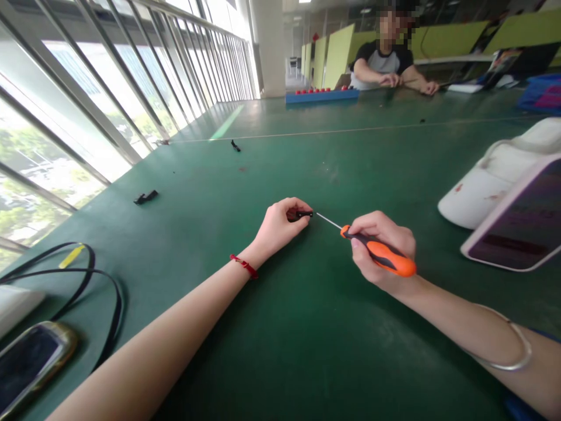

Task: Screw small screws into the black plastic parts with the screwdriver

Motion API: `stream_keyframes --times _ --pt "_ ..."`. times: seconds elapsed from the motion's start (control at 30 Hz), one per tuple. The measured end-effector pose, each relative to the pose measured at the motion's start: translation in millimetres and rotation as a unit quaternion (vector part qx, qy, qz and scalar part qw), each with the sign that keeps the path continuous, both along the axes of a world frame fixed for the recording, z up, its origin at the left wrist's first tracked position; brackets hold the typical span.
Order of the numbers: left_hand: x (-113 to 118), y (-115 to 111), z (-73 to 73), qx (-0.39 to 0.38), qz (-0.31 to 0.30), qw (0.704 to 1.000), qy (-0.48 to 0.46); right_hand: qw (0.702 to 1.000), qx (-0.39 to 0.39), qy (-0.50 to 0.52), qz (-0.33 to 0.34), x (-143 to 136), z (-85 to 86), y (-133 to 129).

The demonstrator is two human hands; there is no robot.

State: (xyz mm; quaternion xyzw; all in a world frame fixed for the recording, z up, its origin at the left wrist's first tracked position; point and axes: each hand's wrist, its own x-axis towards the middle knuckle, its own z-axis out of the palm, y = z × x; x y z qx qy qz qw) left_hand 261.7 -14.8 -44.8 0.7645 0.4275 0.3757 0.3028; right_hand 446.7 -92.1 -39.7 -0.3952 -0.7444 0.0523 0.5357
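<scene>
Just above the green table (272, 327), my left hand (283, 225) pinches a small black part (302, 215) between thumb and fingers. Most of that part is hidden by the hand, so its exact kind does not show. My right hand (381, 245) is wrapped round the orange and black handle of a screwdriver (392, 257). The thin shaft points left, its tip close to the end of the black part; whether they touch I cannot tell.
Small black pieces (146, 197) lie at the left. A phone (33, 362) and black cable (116, 304) are near left. At the right stand a white object (473, 193) and a propped phone (517, 222). Behind a blue rack (322, 96) sits another person (385, 58). Railing (131, 76) borders the left.
</scene>
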Motion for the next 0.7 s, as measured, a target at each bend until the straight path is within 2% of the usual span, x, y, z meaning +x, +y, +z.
stream_keyframes --times 0.2,0.47,0.7 --pt "-1.7 -0.8 -0.5 -0.008 -0.002 1.0 0.006 0.999 0.001 -0.037 0.008 -1.7 -0.3 -3.3" --pt "-1.5 -1.5 0.1 -0.011 -0.009 1.0 0.01 1.0 -0.018 -0.024 0.005 0.0 0.1 -1.8" --pt "-2.5 -1.9 0.0 0.015 -0.009 0.998 0.057 0.999 -0.028 0.015 -0.015 -6.1 7.3 -3.6"
